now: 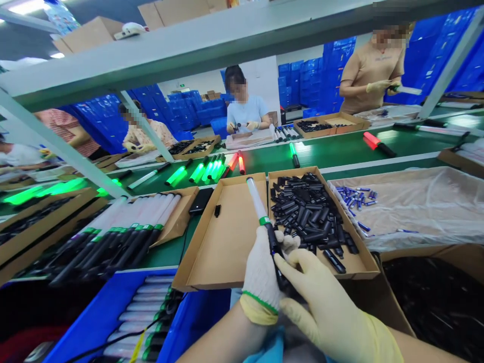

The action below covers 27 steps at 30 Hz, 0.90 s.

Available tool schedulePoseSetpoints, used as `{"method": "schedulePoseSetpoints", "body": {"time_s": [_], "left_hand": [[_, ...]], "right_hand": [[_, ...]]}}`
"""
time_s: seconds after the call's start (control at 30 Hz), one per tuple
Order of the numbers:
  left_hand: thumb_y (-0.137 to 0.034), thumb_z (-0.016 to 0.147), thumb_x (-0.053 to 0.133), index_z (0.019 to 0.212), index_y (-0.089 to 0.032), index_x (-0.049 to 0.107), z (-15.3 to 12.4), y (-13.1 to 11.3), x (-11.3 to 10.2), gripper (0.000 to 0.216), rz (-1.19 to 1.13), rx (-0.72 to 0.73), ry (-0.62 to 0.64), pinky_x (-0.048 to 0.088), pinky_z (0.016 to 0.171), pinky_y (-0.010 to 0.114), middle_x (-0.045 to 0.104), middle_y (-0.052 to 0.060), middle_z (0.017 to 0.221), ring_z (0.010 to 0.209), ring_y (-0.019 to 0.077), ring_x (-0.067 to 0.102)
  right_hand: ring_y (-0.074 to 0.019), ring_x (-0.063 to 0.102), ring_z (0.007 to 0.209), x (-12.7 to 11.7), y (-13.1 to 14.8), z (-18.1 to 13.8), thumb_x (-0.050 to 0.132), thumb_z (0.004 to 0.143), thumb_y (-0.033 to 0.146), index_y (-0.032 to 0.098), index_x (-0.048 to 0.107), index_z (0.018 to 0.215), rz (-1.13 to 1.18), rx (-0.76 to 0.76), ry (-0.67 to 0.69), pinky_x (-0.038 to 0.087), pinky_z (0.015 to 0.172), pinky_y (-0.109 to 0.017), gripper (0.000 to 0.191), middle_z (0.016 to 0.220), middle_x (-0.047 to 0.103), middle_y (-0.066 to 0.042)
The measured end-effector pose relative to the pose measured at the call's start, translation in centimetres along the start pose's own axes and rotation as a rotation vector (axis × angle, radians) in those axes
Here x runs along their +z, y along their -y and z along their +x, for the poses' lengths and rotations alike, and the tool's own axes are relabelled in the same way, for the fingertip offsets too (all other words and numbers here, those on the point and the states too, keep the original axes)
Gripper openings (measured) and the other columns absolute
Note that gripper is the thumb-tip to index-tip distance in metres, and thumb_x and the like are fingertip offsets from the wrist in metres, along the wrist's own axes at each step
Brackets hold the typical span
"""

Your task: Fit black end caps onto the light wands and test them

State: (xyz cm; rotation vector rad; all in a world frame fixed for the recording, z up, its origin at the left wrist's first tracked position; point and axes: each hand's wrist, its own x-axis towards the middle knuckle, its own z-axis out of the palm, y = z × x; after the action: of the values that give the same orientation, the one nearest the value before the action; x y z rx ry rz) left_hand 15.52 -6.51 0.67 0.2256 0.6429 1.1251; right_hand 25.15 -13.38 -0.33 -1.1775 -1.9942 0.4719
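Note:
My left hand [260,269], in a white knit glove over a yellow one, is closed around the black handle of a light baton [257,201]. The baton's white translucent tube points up and away, with a green band where it meets the handle. My right hand [321,297], in a pale yellow glove, has its index fingertip on the handle and its thumb lower down, near the handle's end. A little blue shows on the handle near that fingertip; I cannot tell what it is. Just beyond the hands, black plastic pieces [306,206] fill a cardboard tray [363,264].
An adjoining cardboard tray [207,247] holds one black piece [217,210]. Blue batteries [355,197] lie on a plastic-lined tray [408,201] at right. Batons [128,232] are stacked at left, above a blue bin [102,302]. Lit batons [207,169] lie on the green belt [264,156]; co-workers sit beyond.

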Motion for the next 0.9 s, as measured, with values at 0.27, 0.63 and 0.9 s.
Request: {"method": "schedulePoseSetpoints", "body": {"time_s": [0.27,0.63,0.9], "left_hand": [[-0.04,0.091,0.063,0.096,-0.015,0.066,-1.3,-1.2,-0.6,0.026,0.319,-0.223,0.098,0.058,0.071,0.039,0.064,0.003,0.07,0.063,0.0189,0.065],[-0.047,0.093,0.055,0.08,-0.01,0.067,-1.8,-1.0,-0.2,0.04,0.471,-0.493,0.036,0.045,0.043,0.019,0.062,0.004,0.069,0.046,0.0085,0.056],[-0.046,0.089,0.063,0.099,-0.017,0.062,-1.6,0.5,-0.3,0.03,0.418,-0.283,0.094,0.041,0.042,0.017,0.065,0.001,0.068,0.045,0.0087,0.052]], "right_hand": [[-0.0238,0.06,0.106,-9.1,-11.3,0.0,0.043,0.098,0.029,0.019,0.069,0.113,-0.473,0.484,-0.185,0.044,0.094,-0.036,0.031,0.111,0.066,-0.011],[-0.0193,0.061,0.074,-12.7,-19.9,-0.8,0.058,0.078,0.011,0.018,0.063,0.071,-0.689,0.687,0.215,0.037,0.068,-0.027,0.011,0.075,0.067,-0.005],[-0.017,0.061,0.068,-11.0,-9.2,-2.2,0.052,0.088,0.036,0.025,0.061,0.091,-0.227,0.493,-0.029,0.046,0.061,-0.026,0.015,0.078,0.066,0.0]]}}
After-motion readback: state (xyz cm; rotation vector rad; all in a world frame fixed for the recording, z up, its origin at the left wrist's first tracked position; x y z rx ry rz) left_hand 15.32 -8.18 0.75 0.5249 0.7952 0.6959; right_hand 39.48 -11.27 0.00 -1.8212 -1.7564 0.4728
